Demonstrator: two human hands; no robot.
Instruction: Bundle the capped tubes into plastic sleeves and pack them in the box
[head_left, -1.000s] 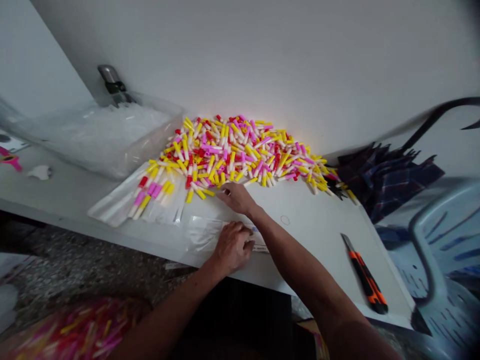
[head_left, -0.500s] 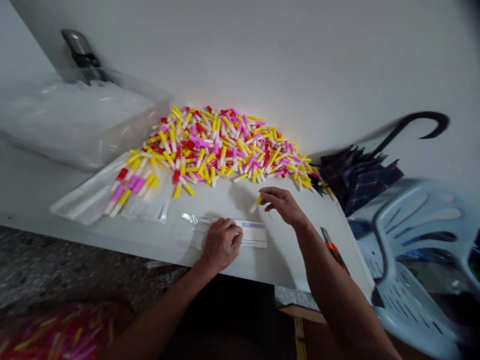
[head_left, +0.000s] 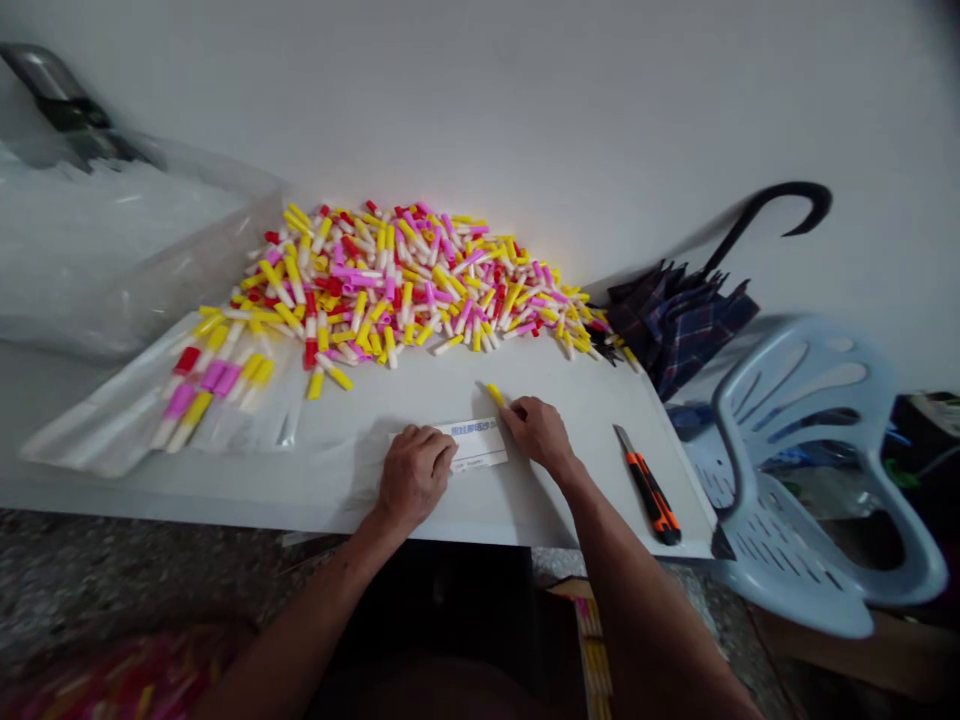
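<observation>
A white printed card (head_left: 480,445) with blue lettering lies on the table between my hands. My left hand (head_left: 416,475) is closed over the card's left end, its fingers curled down; what is under them is hidden. Between the fingers of my right hand (head_left: 538,432) is a small plastic tube (head_left: 495,394), its yellow end pointing up and away. The rest of that tube is hidden by the hand, which rests at the card's right end. Behind both hands spreads a large heap of small tubes (head_left: 420,285), white with yellow, pink or red ends.
Clear plastic sleeves (head_left: 97,425) lie at the left, several tubes on top. A big clear bag (head_left: 180,250) stands behind them. An orange and black utility knife (head_left: 649,488) lies right of my right arm. Beyond are a folded umbrella (head_left: 675,310) and a pale blue chair (head_left: 802,490).
My right hand has brought the tube down toward the card's right end, turning it so the yellow end points away. My left hand stays on the card. The view has swung right.
</observation>
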